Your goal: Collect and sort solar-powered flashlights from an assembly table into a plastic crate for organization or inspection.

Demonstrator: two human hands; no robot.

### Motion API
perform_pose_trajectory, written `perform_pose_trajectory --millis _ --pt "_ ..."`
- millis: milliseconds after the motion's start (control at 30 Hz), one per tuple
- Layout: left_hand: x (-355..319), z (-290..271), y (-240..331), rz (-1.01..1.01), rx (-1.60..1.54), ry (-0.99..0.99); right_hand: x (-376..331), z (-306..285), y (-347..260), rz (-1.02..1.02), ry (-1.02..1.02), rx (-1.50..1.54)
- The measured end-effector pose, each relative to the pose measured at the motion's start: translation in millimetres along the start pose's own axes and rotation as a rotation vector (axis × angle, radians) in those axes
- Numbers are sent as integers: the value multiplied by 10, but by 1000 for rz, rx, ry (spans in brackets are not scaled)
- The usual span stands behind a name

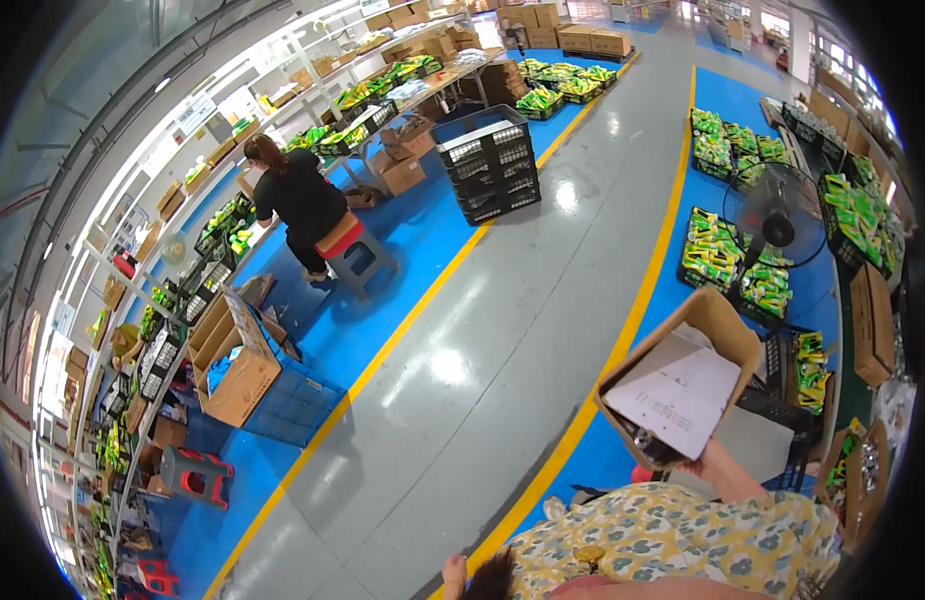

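An open-topped brown cardboard box (730,337) is held out in front of me at the right. My right hand (716,466) is closed on its near edge, with some fingers hidden behind the box. Inside lies a white printed sheet (678,392), and beside it are small shiny items that I cannot make out. My left hand (455,574) shows only in small part at the lower edge, apart from the box. Nothing is seen in it, and its fingers are too little in view to read.
A grey walkway (463,330) runs ahead between yellow lines. On the right stand a black fan (776,228) and crates of green-yellow packs (711,245). To the left are stacked black crates (488,165), a blue crate (303,405), stools (196,475) and a seated person (305,198) at a bench.
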State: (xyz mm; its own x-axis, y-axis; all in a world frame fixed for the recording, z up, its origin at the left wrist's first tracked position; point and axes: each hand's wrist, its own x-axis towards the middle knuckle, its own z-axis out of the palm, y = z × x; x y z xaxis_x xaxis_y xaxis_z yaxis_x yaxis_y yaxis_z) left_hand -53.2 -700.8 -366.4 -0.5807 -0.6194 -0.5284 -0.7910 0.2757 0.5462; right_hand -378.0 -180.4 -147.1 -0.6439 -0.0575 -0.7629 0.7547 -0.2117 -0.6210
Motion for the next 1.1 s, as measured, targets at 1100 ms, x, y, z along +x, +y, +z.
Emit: perform_pose_trajectory --millis 1100 --pt "7406 -2288 3888 533 321 440 5450 5354 -4072 113 -274 53"
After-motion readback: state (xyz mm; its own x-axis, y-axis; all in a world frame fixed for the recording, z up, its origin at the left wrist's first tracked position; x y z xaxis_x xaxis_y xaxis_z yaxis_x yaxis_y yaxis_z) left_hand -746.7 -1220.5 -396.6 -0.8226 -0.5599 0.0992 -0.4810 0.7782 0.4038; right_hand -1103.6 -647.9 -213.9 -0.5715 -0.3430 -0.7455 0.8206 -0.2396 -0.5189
